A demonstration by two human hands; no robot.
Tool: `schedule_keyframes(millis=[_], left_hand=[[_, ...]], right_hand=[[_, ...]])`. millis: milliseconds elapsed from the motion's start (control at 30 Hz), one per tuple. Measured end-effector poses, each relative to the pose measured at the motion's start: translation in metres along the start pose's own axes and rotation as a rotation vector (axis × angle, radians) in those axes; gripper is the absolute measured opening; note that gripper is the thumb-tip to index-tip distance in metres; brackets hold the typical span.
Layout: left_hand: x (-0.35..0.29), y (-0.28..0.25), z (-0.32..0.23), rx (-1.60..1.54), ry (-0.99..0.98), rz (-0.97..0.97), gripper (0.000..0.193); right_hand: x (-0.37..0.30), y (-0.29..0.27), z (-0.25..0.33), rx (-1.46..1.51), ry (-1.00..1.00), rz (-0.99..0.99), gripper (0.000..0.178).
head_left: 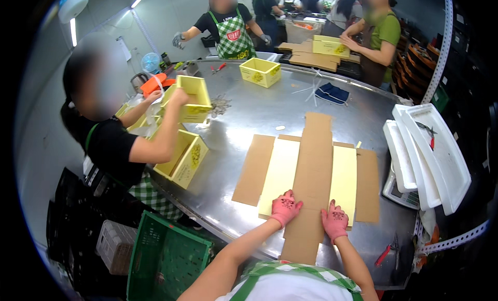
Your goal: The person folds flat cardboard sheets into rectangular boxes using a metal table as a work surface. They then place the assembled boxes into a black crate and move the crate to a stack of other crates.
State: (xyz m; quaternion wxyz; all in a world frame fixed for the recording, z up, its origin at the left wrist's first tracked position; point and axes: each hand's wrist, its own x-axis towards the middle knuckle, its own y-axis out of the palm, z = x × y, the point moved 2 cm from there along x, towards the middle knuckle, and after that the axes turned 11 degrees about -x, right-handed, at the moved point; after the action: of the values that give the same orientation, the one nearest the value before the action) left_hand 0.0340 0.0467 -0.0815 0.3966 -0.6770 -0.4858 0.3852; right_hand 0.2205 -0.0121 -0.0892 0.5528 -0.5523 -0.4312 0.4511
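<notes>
In front of me, flat cardboard pieces lie on the metal table. A long brown cardboard strip [314, 161] runs away from my body, lying across a wider flat sheet with a yellow panel [280, 168] on the left and another yellow panel [343, 181] on the right. My left hand [286, 208], in a pink glove, rests by the strip's left edge with its fingers stretched over the near end of the left panel. Pink-gloved too, my right hand [335, 221] lies with fingers spread on the near end of the right panel. Neither hand grips anything.
To the left, a person handles a yellow box [190, 101] above another yellow box [182, 158]. White foam trays [433, 161] stand on a scale at the right. Red-handled pliers [385, 254] lie near the right edge. A green crate [168, 257] stands below left.
</notes>
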Motion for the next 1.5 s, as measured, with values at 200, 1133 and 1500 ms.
schedule_keyframes(millis=[200, 1133, 1500], left_hand=[[0.003, 0.011, 0.054, 0.066, 0.013, -0.475, 0.045], [0.007, -0.101, -0.043, -0.062, 0.555, 0.667, 0.051], [0.010, -0.094, 0.014, 0.046, 1.149, 0.607, 0.058]], right_hand=[[0.011, -0.004, -0.063, 0.224, 0.237, -0.151, 0.061], [0.009, -0.067, -0.008, 0.539, -0.228, -0.468, 0.041], [-0.022, -0.047, -0.093, 0.255, -0.974, 0.114, 0.040]])
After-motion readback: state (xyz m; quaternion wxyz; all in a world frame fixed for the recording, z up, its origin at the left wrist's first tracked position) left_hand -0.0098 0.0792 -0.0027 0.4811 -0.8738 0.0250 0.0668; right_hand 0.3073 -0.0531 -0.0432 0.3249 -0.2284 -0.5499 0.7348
